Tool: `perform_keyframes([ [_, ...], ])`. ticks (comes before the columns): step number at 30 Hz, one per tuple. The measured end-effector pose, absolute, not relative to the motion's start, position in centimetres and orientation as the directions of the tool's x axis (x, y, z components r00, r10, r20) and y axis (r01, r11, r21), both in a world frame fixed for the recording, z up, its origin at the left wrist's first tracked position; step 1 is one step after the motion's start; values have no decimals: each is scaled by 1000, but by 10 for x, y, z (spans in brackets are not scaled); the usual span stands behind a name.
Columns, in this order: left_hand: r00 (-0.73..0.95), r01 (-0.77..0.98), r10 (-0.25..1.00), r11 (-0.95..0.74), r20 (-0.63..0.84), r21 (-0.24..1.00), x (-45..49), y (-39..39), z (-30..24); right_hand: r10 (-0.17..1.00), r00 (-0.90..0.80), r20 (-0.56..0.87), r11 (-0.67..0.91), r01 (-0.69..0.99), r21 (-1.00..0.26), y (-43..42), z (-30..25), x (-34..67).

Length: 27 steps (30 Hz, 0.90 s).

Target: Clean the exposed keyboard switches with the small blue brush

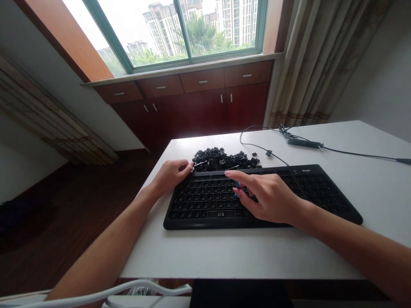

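Hiding blue item (237, 188) mostly: right hand (269, 199) on kbd (321, 188)

left hand (171, 173) curled at keyboard (321, 192) far-left corner | right hand (271, 197) pinches blue tool (236, 187) mid-keyboard | keycap pile (224, 159) just beyond

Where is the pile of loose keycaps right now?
In the head view, the pile of loose keycaps lies on the white table, just behind the keyboard, by the left hand.
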State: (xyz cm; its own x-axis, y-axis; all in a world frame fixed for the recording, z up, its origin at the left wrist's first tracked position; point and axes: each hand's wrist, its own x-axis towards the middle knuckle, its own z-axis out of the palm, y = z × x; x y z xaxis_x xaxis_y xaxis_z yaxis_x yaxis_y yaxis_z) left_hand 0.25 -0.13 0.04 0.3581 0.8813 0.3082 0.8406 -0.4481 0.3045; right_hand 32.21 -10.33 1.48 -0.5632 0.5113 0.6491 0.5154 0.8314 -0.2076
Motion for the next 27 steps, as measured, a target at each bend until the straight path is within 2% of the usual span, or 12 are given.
perform_keyframes([
  [27, 347, 843, 891, -434, 294, 318, 2, -1, 0, 522, -598, 608, 836, 501, -225, -105, 19, 322],
])
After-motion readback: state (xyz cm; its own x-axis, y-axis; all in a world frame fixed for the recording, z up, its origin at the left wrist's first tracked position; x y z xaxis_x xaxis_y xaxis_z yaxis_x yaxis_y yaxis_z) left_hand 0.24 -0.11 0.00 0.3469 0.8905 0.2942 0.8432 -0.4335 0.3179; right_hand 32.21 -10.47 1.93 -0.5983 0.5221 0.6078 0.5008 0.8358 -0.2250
